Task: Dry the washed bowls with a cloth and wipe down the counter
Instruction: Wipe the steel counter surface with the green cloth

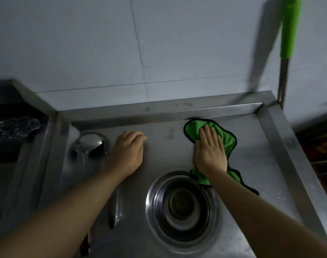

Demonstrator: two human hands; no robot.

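A green cloth (227,140) with a black hem lies on the steel counter (252,164) near its back right corner. My right hand (210,151) presses flat on the cloth, fingers straight and pointing to the back wall. A stack of nested steel bowls (181,207) stands upright at the front middle, just below that hand. My left hand (128,153) rests on the bare counter left of centre, fingers loosely curled, holding nothing.
A steel ladle (90,144) lies at the left with its handle running toward me. A raised steel rim (159,113) borders the counter at back and right. A sink with a dark scrubber (15,126) sits at far left. A green-handled pole (289,28) leans in the back right corner.
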